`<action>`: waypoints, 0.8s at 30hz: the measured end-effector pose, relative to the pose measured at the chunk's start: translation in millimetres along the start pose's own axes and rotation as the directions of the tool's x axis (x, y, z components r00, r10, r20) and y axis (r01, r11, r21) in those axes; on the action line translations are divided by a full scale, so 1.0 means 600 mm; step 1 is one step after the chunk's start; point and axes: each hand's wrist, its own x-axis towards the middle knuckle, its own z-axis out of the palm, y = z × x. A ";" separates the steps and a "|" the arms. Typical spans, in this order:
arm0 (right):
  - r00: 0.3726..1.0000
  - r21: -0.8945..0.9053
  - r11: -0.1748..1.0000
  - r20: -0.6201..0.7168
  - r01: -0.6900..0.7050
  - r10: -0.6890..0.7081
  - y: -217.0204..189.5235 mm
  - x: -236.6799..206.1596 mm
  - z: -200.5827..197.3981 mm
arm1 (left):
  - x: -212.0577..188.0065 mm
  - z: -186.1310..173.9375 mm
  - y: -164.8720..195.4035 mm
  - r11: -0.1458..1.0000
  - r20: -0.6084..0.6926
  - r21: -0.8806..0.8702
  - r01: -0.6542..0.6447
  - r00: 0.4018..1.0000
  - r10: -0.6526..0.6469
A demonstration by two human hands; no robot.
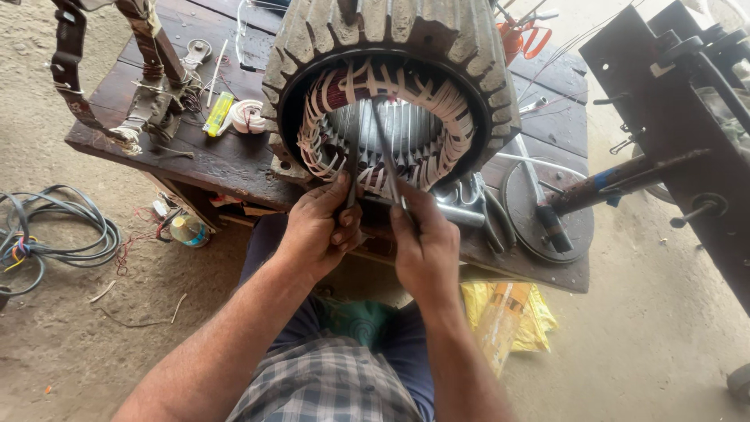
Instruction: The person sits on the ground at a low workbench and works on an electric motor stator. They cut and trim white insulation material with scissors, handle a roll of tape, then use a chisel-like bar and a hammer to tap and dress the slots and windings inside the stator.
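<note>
A large ribbed grey motor stator (437,39) lies on its side on a dark wooden bench (219,160), its bore facing me. Copper coils wrapped with white tape (441,109) ring the opening. My left hand (316,227) grips a thin dark tool whose shaft reaches up into the lower edge of the winding. My right hand (426,246) holds a long slim metal rod (384,144) that slants up into the bore. Both hands sit close together at the stator's lower rim.
A roll of white tape (248,116) and a yellow-green tool (218,113) lie on the bench at left. A rusty bracket (148,47) stands at far left. A metal disc (547,207) and a dark metal frame (687,117) are at right. Cables (47,234) lie on the dirt floor.
</note>
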 end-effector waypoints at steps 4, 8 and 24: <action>0.980 -0.042 0.985 0.095 -0.170 0.173 -0.001 -0.002 -0.004 | -0.001 -0.002 -0.001 1.000 -0.038 0.002 0.003 0.999 -0.003; 0.971 0.172 0.962 0.147 -0.212 0.188 -0.004 -0.002 -0.009 | -0.001 -0.001 0.002 0.999 -0.097 0.038 0.003 0.995 0.001; 0.963 0.155 0.954 0.118 -0.258 0.241 0.003 0.006 -0.009 | 0.002 -0.002 -0.005 0.999 -0.067 -0.032 -0.006 0.998 0.004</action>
